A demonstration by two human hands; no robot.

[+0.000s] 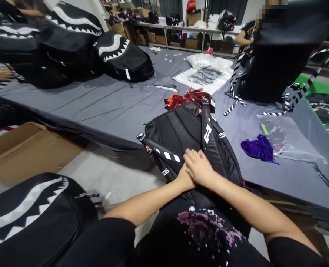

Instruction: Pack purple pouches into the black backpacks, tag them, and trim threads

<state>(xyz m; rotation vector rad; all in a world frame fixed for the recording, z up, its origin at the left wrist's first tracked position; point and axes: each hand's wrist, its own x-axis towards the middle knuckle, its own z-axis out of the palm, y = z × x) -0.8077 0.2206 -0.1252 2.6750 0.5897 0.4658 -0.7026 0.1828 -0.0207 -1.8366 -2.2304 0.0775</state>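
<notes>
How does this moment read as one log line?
left hand: on black backpack | right hand: overlapping left hand | backpack: strap side up, at table edge | red foil: beyond backpack | purple cloth: on table

matt black cloth backpack (188, 126), glossy red foil (178, 101), wrinkled grey tablecloth (97, 96)

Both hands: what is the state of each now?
Left hand: partly covered, grip cannot be told.
Right hand: over the left, above the backpack, grip unclear.
</notes>
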